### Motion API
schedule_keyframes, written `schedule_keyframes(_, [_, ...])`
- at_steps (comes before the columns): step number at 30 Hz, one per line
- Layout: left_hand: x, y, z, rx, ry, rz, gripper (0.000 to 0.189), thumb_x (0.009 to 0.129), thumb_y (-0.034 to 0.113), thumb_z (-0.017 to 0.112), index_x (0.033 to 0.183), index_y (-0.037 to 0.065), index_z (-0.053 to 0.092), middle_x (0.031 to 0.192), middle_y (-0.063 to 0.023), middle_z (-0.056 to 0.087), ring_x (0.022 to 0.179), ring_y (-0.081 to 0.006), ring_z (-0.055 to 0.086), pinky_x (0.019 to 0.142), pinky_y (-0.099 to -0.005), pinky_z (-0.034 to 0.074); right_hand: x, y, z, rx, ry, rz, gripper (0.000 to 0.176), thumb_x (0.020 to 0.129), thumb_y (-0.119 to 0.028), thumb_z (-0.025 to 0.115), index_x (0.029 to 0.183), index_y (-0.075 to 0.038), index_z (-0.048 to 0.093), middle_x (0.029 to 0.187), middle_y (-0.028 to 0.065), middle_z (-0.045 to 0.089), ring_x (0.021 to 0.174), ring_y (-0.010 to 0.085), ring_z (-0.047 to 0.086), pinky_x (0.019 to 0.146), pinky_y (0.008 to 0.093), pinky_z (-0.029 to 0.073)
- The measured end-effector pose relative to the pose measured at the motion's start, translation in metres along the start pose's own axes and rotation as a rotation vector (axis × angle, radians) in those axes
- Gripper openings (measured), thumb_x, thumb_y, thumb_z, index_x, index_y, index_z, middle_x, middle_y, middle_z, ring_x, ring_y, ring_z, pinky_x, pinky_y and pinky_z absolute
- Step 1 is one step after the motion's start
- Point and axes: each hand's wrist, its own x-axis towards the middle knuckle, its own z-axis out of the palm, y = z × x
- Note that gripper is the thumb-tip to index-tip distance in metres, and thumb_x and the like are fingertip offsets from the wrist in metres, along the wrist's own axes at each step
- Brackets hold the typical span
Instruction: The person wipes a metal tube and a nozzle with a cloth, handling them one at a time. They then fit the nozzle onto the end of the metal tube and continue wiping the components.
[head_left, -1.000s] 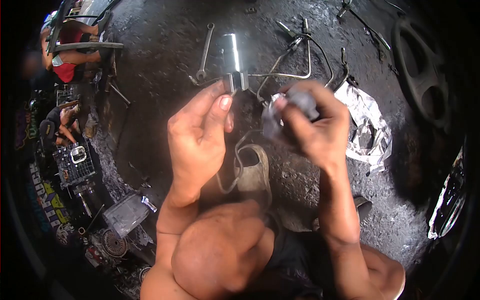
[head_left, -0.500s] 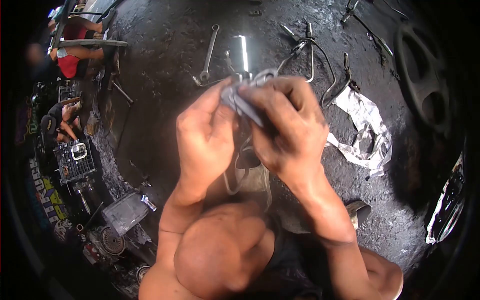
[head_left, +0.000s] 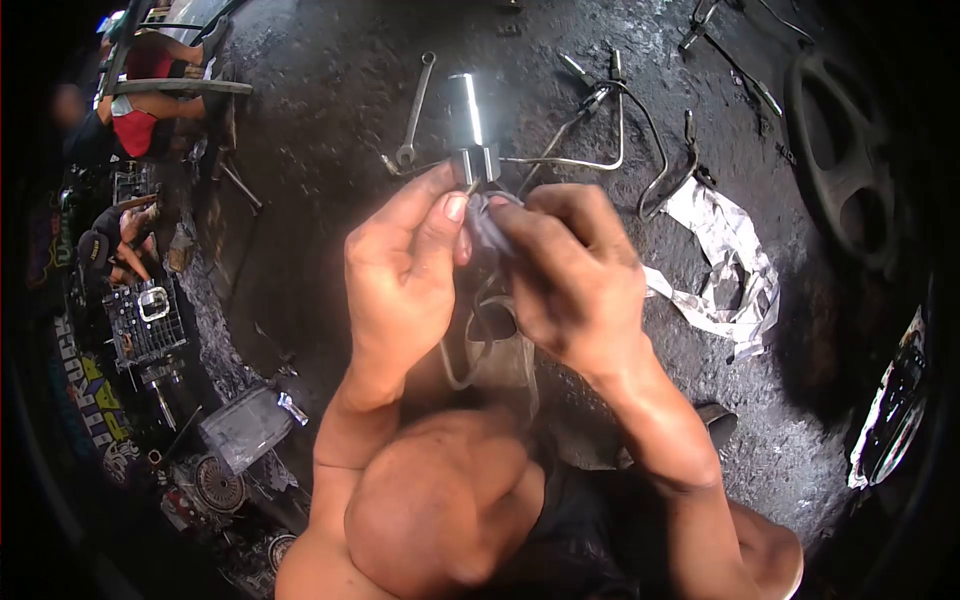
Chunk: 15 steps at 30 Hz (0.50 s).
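A shiny metal cylinder with a forked lower end [head_left: 468,115] points away from me, its fork at my left fingertips. My left hand [head_left: 405,255] has thumb and fingers closed on that forked end. Just to the right, my right hand [head_left: 575,265] pinches a crumpled grey cloth [head_left: 489,226] against the lower end of the part. The cloth partly hides the fingertips of both hands. A combination wrench [head_left: 418,108] lies on the dark floor left of the cylinder, and bent metal tubes [head_left: 620,115] lie to its right.
Crumpled silver sheeting [head_left: 725,250] and a steering wheel [head_left: 845,160] are at the right. A plastic container [head_left: 245,430], a clutch disc [head_left: 218,483] and an engine block [head_left: 150,325] sit at the left. Other people [head_left: 125,240] are at the far left.
The cylinder's forked end now shows clearly above my fingers. The cloth has moved down and off it, looking more bunched in my right hand. Both hands have shifted slightly down and left.
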Motion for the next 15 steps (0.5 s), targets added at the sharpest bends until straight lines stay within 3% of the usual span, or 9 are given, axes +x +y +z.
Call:
schedule_keyframes(3, [0.002, 0.004, 0.005, 0.005, -0.012, -0.014, 0.023, 0.095, 0.005, 0.051, 0.112, -0.004, 0.063, 0.084, -0.004, 0.066, 0.069, -0.0052, 0.054, 0.06, -0.021, 0.046, 0.018, -0.005, -0.012, 0.028, 0.166, -0.014, 0.04, 0.065, 0.003, 0.069, 0.105, -0.003, 0.066, 0.088, 0.012, 0.057, 0.07, 0.0243, 0.059, 0.058, 0.0317, 0.05])
schedule_keyframes(5, [-0.003, 0.004, 0.005, 0.024, -0.005, -0.018, 0.023, 0.095, 0.004, 0.05, 0.112, -0.005, 0.063, 0.085, -0.0046, 0.066, 0.071, -0.0056, 0.055, 0.061, -0.0216, 0.047, 0.034, -0.01, -0.008, 0.002, 0.188, -0.07, 0.039, 0.067, 0.002, 0.069, 0.105, -0.003, 0.065, 0.088, 0.0119, 0.056, 0.073, 0.0259, 0.059, 0.061, 0.033, 0.05])
schedule_keyframes(7, [-0.001, 0.0, 0.004, 0.088, -0.054, 0.0, 0.024, 0.094, 0.002, 0.048, 0.112, -0.005, 0.062, 0.093, -0.0073, 0.067, 0.077, -0.008, 0.058, 0.067, -0.0232, 0.049, 0.028, -0.008, 0.008, -0.013, 0.085, 0.018, 0.038, 0.071, 0.001, 0.068, 0.108, -0.003, 0.064, 0.09, 0.013, 0.055, 0.077, 0.028, 0.059, 0.064, 0.0358, 0.051])
schedule_keyframes(8, [0.0, 0.002, 0.007, -0.061, -0.03, 0.006, 0.025, 0.094, 0.001, 0.047, 0.113, -0.006, 0.061, 0.097, -0.0096, 0.067, 0.084, -0.0112, 0.061, 0.073, -0.0249, 0.05, 0.021, -0.008, 0.011, -0.004, 0.136, 0.013, 0.039, 0.069, 0.002, 0.069, 0.107, -0.004, 0.065, 0.089, 0.0132, 0.056, 0.076, 0.0263, 0.06, 0.064, 0.0332, 0.05])
schedule_keyframes(11, [-0.004, 0.004, 0.009, -0.032, -0.067, 0.004, 0.026, 0.093, 0.001, 0.047, 0.114, -0.006, 0.06, 0.1, -0.0107, 0.067, 0.09, -0.0127, 0.062, 0.077, -0.0258, 0.05, 0.013, -0.007, 0.009, 0.043, 0.16, 0.03, 0.039, 0.069, 0.004, 0.068, 0.107, -0.003, 0.066, 0.09, 0.0135, 0.057, 0.076, 0.0253, 0.061, 0.062, 0.0316, 0.051])
schedule_keyframes(13, [-0.001, 0.003, 0.009, -0.01, -0.058, 0.016, 0.026, 0.094, 0.004, 0.049, 0.115, -0.006, 0.06, 0.098, -0.0108, 0.068, 0.09, -0.0136, 0.062, 0.079, -0.0273, 0.05, 0.008, -0.008, 0.001, 0.06, 0.152, 0.055, 0.038, 0.071, 0.003, 0.068, 0.108, -0.002, 0.065, 0.09, 0.0134, 0.057, 0.077, 0.0258, 0.061, 0.062, 0.0325, 0.052])
schedule_keyframes(15, [-0.002, 0.002, 0.008, 0.027, -0.032, -0.029, 0.026, 0.095, 0.007, 0.052, 0.116, -0.006, 0.06, 0.094, -0.0086, 0.067, 0.082, -0.0109, 0.062, 0.073, -0.0256, 0.05, 0.007, -0.008, -0.003, 0.047, 0.201, 0.087, 0.035, 0.07, 0.005, 0.068, 0.104, -0.002, 0.068, 0.087, 0.0126, 0.058, 0.072, 0.0237, 0.062, 0.061, 0.0296, 0.052])
